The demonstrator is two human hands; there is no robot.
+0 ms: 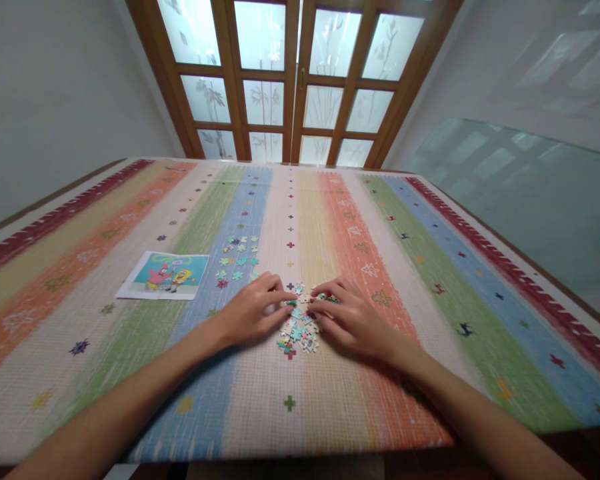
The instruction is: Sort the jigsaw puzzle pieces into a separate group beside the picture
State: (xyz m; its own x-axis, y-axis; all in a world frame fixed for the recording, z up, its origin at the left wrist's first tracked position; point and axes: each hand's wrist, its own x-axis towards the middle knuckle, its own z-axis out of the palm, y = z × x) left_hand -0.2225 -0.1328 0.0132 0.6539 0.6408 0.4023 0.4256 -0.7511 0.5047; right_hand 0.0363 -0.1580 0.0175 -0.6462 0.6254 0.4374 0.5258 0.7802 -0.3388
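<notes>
A small heap of jigsaw pieces (299, 332) lies on the striped cloth in front of me. My left hand (254, 309) rests at the heap's left side, fingers curled and fingertips pinched at a piece on its top edge. My right hand (349, 315) sits at the heap's right side, fingers bent and touching the pieces. The fingertips of both hands nearly meet above the heap. What each pinch holds is too small to name. A second group of loose pieces (239, 259) is spread out further back on the blue stripe.
A printed cartoon picture (165, 275) lies flat to the left of my hands. The table (130, 200) carries a colourful striped cloth. Behind it stands a wooden door with frosted glass panes (290, 80). A glass surface (530, 200) lies at the right.
</notes>
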